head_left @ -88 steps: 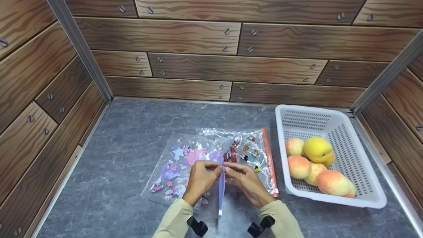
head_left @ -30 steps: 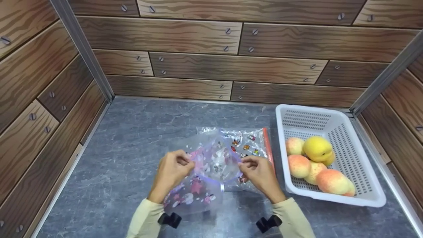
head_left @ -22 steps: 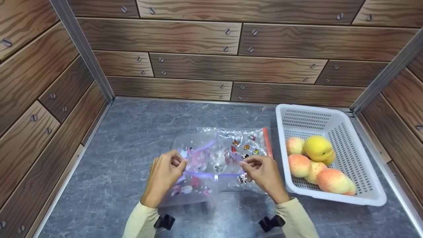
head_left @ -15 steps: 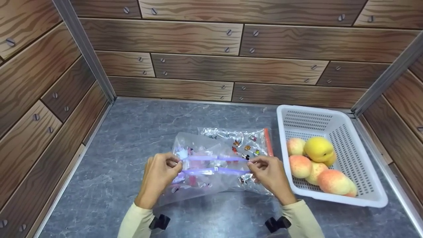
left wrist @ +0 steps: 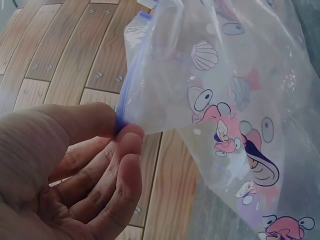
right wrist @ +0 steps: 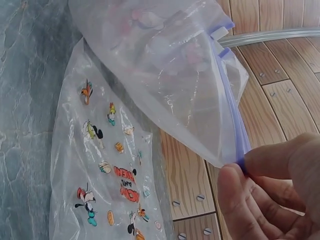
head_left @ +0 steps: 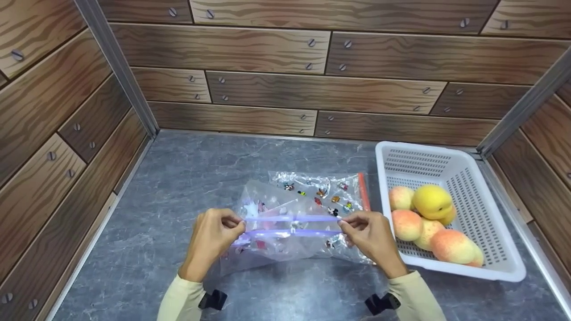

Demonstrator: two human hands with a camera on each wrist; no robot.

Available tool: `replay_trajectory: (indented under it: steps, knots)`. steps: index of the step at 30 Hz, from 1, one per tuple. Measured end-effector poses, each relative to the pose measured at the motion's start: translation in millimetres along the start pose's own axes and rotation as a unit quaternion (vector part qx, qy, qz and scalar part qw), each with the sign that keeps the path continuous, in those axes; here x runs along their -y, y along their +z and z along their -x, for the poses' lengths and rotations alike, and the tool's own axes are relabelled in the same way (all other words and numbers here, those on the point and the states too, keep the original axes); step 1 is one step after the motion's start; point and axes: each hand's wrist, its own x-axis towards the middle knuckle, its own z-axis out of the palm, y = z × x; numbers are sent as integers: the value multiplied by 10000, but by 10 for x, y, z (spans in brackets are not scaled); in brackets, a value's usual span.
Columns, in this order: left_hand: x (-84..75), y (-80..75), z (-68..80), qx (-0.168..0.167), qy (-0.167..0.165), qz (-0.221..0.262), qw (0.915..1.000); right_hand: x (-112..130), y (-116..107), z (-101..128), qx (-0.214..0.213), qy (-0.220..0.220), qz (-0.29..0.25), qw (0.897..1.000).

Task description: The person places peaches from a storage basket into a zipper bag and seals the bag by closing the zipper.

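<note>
now stretched taut between left hand point(head_left: 213, 237) and right hand point(head_left: 370, 235), purple-zip bag point(head_left: 285, 234), mouth narrowed; fingertips pinching each zip end.

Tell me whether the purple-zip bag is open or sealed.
Open: the bag shows its two purple zip strips apart, each end pinched by the left hand and right hand.

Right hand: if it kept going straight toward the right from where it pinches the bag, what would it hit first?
Probably the white basket, at its near-left wall; the right hand sits just left of it, though depth is uncertain.
</note>
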Motion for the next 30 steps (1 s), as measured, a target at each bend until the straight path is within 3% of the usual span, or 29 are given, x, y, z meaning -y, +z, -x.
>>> replay_trajectory:
  steps: [6, 14, 23, 30]
  knots:
    - [2, -9, -14, -8, 55, -10, 10000, 6, -8, -11, -5, 73, -44, 10000]
    - [-46, 40, -28, 24, -8, -362, 9993, 16, 8, -4, 27, -32, 184, 9998]
    - [-220, 154, -83, 670, -122, 230, 9974, -8, 24, 4, -28, 101, 3, 9999]
    - [-263, 240, -114, 1099, -191, 824, 9903, -25, 55, -20, 66, -99, 249, 9996]
